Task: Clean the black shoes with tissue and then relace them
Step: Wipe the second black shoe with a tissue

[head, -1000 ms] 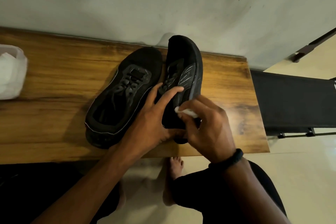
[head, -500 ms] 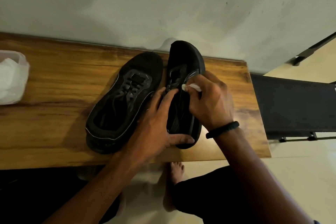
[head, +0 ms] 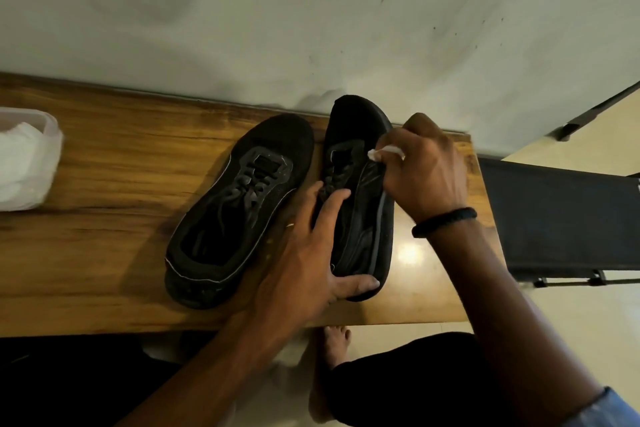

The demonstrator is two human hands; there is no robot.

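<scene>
Centre frame, on the bench point(head: 121, 218): tipped shoe point(head: 363, 229) beside flat shoe point(head: 242, 198).
Left hand point(head: 311, 253) grips the tipped shoe, fingers spread over its laces point(head: 337, 170); right hand point(head: 426, 170) pinches tissue point(head: 386, 151) against its side.

Black braided wristband point(head: 444, 221), blue sleeve cuff point(head: 609, 409), black trousers point(head: 398, 381), bare foot point(head: 335, 345)

- Shoe 1 point(head: 242, 204), toward bench centre: black throughout, black laces, thin pale-grey line tracing the upper's edge.
- Shoe 2 point(head: 367, 218), toward bench right edge: black, grey stripes on side panel, grey band along sole.
- Tissue point(head: 386, 151): white.
- Bench point(head: 121, 236): amber-brown wood, dark grain streaks.
- Bag point(head: 27, 159), bench left edge: white, translucent.
- Wristband point(head: 443, 221): black.
- Wall point(head: 311, 10): pale grey-green, dark specks.
</scene>
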